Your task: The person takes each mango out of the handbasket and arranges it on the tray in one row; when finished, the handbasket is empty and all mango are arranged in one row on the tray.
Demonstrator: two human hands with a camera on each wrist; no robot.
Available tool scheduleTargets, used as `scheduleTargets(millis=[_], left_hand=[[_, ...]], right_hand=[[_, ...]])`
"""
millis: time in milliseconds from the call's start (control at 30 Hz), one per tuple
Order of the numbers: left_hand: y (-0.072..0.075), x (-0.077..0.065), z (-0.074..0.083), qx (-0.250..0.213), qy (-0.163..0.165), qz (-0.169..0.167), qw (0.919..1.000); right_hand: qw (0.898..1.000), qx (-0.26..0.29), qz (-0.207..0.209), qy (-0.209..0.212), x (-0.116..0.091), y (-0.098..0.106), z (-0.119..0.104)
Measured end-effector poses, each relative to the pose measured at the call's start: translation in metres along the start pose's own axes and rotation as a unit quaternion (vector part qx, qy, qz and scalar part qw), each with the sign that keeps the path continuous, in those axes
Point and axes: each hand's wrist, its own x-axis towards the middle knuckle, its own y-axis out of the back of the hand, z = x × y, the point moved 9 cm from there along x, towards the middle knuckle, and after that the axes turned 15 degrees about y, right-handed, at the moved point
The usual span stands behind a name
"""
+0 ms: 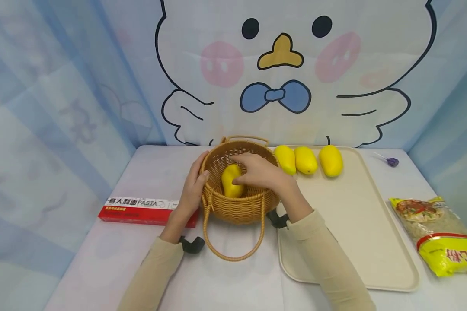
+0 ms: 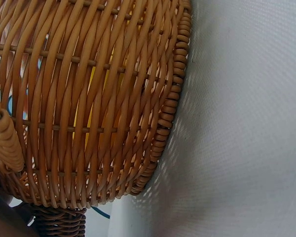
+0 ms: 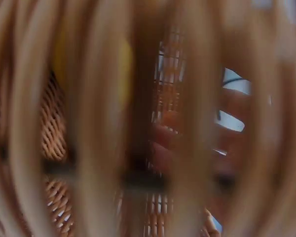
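Observation:
A woven wicker basket [image 1: 239, 209] stands on the table with one yellow mango [image 1: 230, 183] inside. My left hand [image 1: 192, 188] grips the basket's left side, its thumb at the rim. My right hand [image 1: 258, 172] reaches in over the right rim, fingers spread and apart. Its thumb tip overlaps the mango in the head view; whether it touches cannot be told. Through the weave in the left wrist view, a bit of the yellow mango [image 2: 91, 98] shows. In the right wrist view blurred wicker strands cover most of the mango [image 3: 124, 74] and the fingers [image 3: 165, 143].
Three more mangoes [image 1: 305, 160] lie at the back of a beige tray [image 1: 358, 224] on the right. A red-and-white pasta box [image 1: 140, 211] lies left of the basket. Far right are a yellow noodle bag [image 1: 439, 233] and a purple lollipop [image 1: 392, 162]. One basket handle [image 1: 233, 259] hangs toward the front.

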Motion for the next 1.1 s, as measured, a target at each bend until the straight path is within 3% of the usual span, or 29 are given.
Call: scheduleTargets(millis=[233,633,867,1100], left_hand=[[0.0,-0.001,0.001,-0.001,-0.002,0.0,1.0],[0.0,-0.001,0.001,0.0,-0.003,0.002,1.0],[0.0,0.017,-0.032,-0.005,-0.008,0.008,0.9999],[0.001,0.02,-0.034,-0.013,-0.024,0.019,0.9994]], right_hand=[[0.998,-0.006,-0.061,-0.018,0.009,-0.015,0.008],[0.991,-0.014,-0.128,-0.036,0.01,-0.028,0.012],[0.988,-0.011,-0.148,-0.047,0.01,-0.033,0.014],[0.989,-0.016,-0.138,-0.041,0.013,-0.031,0.015]])
